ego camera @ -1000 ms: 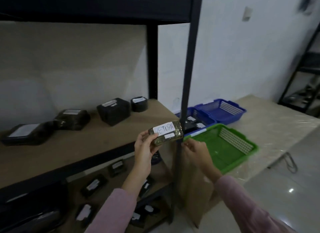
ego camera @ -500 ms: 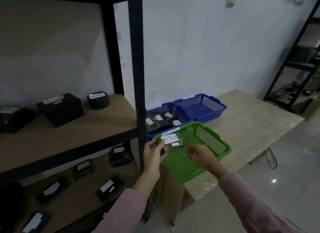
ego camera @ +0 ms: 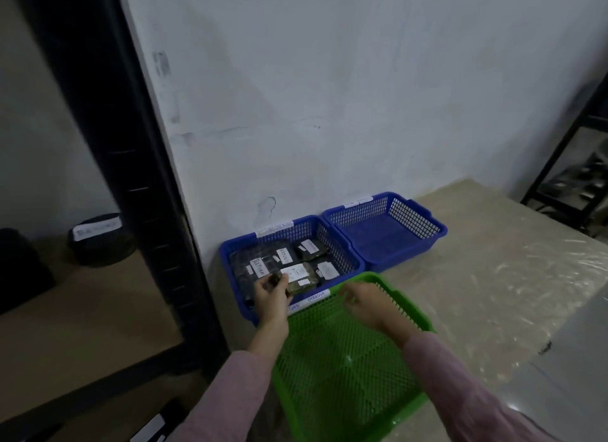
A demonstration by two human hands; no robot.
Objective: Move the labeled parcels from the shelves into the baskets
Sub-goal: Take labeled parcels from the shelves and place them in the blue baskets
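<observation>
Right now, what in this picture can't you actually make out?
Head view:
1. Round parcel label, on the shelf: motion-blurred, unreadable.
2. Far blue basket tag: too small to read.
3. Held parcel, near end: covered by fingers of the left hand.
4. Lower-shelf parcel: cut off by the bottom edge.

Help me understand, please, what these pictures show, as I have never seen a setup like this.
There is no machine here: a person wears a camera on the head, so you look down at their own two hands. The left hand holds a labelled parcel by its near end over the left blue basket, which already contains several dark labelled parcels. The right hand holds nothing and hovers above the green basket, which looks empty. A second blue basket, also empty, stands to the right. All three sit on a pale table. On the left is a dark shelf with a round black parcel.
</observation>
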